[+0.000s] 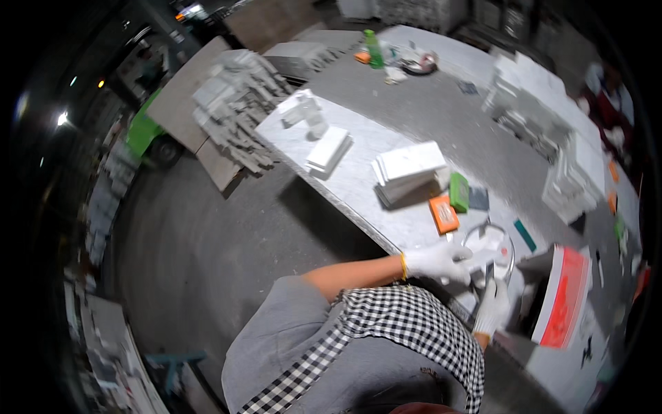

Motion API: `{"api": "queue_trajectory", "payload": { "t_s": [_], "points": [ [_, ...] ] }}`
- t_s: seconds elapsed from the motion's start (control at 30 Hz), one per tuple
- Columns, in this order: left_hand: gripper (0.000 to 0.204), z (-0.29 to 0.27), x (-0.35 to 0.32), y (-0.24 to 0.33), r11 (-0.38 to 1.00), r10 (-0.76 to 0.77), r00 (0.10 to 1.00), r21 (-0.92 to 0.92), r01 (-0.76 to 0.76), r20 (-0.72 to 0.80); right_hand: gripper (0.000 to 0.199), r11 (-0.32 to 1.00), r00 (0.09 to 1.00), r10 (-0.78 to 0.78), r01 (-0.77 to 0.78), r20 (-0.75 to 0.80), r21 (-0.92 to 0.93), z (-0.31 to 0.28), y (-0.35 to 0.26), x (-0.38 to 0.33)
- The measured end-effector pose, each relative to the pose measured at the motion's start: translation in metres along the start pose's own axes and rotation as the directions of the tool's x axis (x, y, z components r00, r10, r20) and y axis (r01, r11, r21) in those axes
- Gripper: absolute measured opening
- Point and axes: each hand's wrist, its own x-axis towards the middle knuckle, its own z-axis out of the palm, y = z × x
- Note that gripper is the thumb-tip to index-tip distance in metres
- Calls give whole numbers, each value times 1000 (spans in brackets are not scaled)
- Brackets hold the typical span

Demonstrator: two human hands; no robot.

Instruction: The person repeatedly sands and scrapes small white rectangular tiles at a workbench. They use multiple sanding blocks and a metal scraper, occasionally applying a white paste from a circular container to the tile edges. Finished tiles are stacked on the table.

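My left hand (436, 263), in a white glove with a yellow cuff edge, reaches from the left to a round metal-rimmed container (512, 257) at the table's near edge. Its fingers are bent at the rim; what they grip blends in with white material. My right hand (492, 305), also white-gloved, comes up from below. Its fingers are closed at the container's near side around a small greyish piece (489, 270), too blurred to name. Whitish stuff with a small red spot shows inside the container.
Beyond the container lie an orange block (443, 214), a green block (458, 192), a dark pad (478, 199) and a teal strip (525, 235). White slabs (412, 163) are stacked farther off. A red-and-white bag (564, 297) stands at right. Another person (610, 103) is at far right.
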Motion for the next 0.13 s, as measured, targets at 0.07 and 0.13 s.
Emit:
{"api": "queue_trajectory", "payload": {
  "t_s": [0.07, 0.13],
  "points": [
    [48, 4, 4, 2, 800, 196, 975, 592, -98, -104, 30, 997, 999, -37, 35, -31, -62, 3, 5, 4],
    [52, 9, -2, 10, 611, 151, 972, 790, 53, -182, 29, 997, 999, -35, 34, -23, -72, 5, 4, 5]
  ]
}}
